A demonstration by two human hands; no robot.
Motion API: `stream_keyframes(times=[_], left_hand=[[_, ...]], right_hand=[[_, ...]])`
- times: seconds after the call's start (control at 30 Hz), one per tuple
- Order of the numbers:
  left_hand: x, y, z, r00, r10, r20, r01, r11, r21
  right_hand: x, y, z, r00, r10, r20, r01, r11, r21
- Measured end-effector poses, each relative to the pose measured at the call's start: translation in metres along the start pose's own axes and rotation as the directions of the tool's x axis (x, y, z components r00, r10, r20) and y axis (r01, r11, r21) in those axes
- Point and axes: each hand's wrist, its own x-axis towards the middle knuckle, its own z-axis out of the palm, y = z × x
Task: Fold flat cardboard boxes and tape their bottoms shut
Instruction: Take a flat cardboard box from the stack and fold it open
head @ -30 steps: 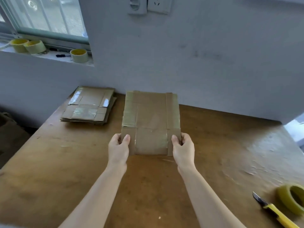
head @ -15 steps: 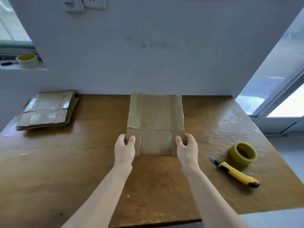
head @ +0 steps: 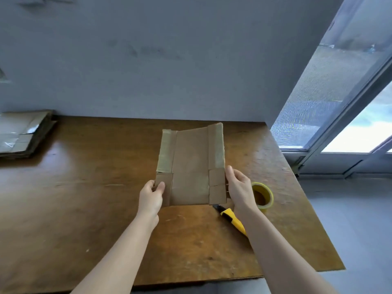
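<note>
Now the flat cardboard box (head: 191,166) sits further toward the table's right side than half a second ago. Then it lay at the middle of the table (head: 95,198), well apart from the yellow tape roll (head: 264,196) and the yellow utility knife (head: 232,219). Here its near right corner covers the tip of the knife blade, and its right edge is just beside the roll. The far edge is no longer level – its right corner stands higher than the left, so the sheet looks raised or bowed. Whether any part of it touches the table I cannot tell.

The grips have changed too. The left hand (head: 150,198) pinches the near left corner as before, thumb on top and fingers tucked under. The right hand (head: 239,189), which earlier had its thumb laid over the near right corner, now holds the right edge from the side, the thumb pointing up along that edge and the fingers curled out of sight behind the cardboard.

The box's long axis runs from the table's near edge toward the wall at its far edge, almost straight away from the person. Its broad face is turned up, with a shiny tape strip along each long side.

A stack of flat boxes (head: 19,134) lies at the table's far left corner – it has slid to the frame's edge as the head turned right
</note>
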Motion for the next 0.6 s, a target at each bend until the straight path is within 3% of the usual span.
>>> stream_keyframes(times=[0.13,0.27,0.5,0.6], left_hand=[[0.010,0.002,0.020,0.995,-0.055,0.078,0.061,0.995,-0.076],[0.030,0.008,0.039,0.990,-0.058,0.125,0.060,0.998,-0.010],[0.063,0.019,0.067,0.979,-0.051,0.195,0.007,0.975,0.222],[0.065,0.027,0.078,0.982,-0.033,0.184,-0.063,0.866,0.495]], right_hand=[[0.020,0.000,-0.019,0.990,0.041,0.138,-0.047,0.998,0.044],[0.051,-0.002,-0.028,0.982,0.041,0.183,-0.038,0.999,-0.023],[0.094,-0.017,-0.036,0.969,0.103,0.226,-0.076,0.989,-0.126],[0.106,-0.018,-0.037,0.979,0.119,0.164,-0.098,0.987,-0.130]])
